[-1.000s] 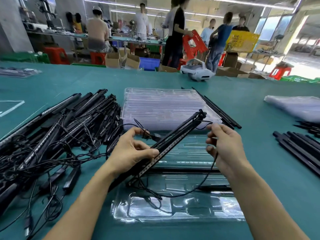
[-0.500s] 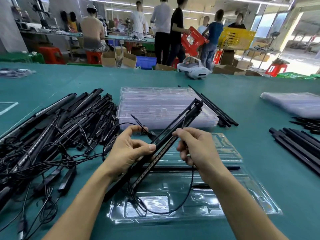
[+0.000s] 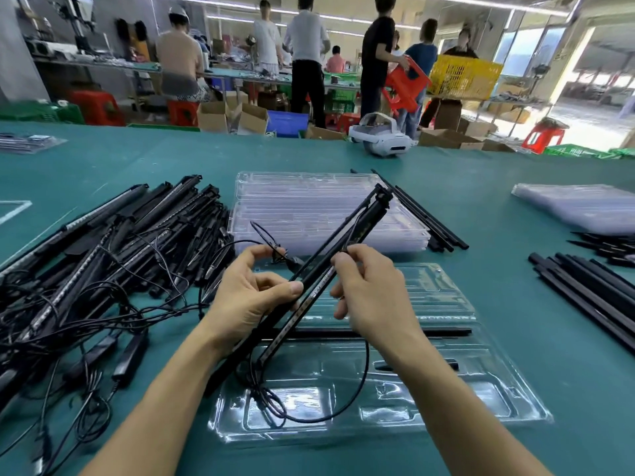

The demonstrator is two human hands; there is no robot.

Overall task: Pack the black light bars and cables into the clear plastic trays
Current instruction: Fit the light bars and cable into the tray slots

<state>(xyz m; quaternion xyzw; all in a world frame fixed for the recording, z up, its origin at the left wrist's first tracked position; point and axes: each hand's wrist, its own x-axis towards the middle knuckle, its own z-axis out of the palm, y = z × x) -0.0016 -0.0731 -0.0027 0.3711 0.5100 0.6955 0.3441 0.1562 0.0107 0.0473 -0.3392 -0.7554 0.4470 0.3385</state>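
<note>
My left hand (image 3: 251,297) grips a light bar (image 3: 364,218), right hand (image 3: 374,297) pinches its cable (image 3: 357,403) — tray (image 3: 481,400) barely filled, left-frame pile (image 3: 103,255) unpacked.

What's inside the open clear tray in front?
In the clear tray, one black bar lies across the middle slot; a cable loop hangs over its front. The left hand, right hand and held light bars cover its centre.

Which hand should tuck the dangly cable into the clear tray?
Probably the right hand: it pinches the cable above the tray, while the left hand is busy holding the light bar.
</note>
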